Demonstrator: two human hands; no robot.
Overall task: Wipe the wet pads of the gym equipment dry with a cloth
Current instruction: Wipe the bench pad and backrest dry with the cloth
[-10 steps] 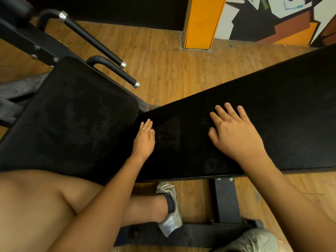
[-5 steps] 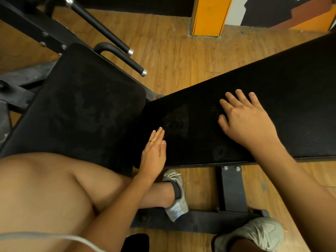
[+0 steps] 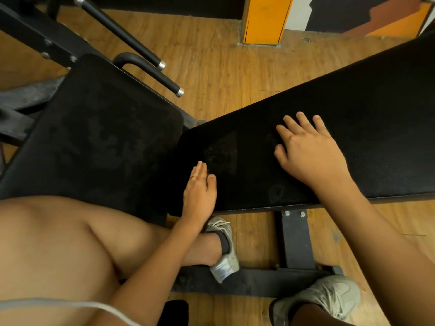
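Two black gym pads meet in the middle of the view. The long bench pad (image 3: 353, 118) runs up to the right and shows faint damp marks near its left end. The square seat pad (image 3: 98, 128) on the left is blotchy. My right hand (image 3: 308, 151) lies flat on the long pad with fingers spread. My left hand (image 3: 200, 194) rests with straight fingers on that pad's near left corner, a ring on one finger. No cloth is visible in either hand.
Black handle bars (image 3: 146, 67) with metal end caps stick out behind the seat pad. The bench's black steel frame (image 3: 295, 241) stands on a wooden floor. My knee (image 3: 70, 243) and grey shoes (image 3: 223, 250) are below. An orange pillar (image 3: 266, 20) stands at the back.
My left hand slid back from the gap between the pads to the long pad's near corner. My right hand stayed flat on the pad. The camera tilted slightly downward.
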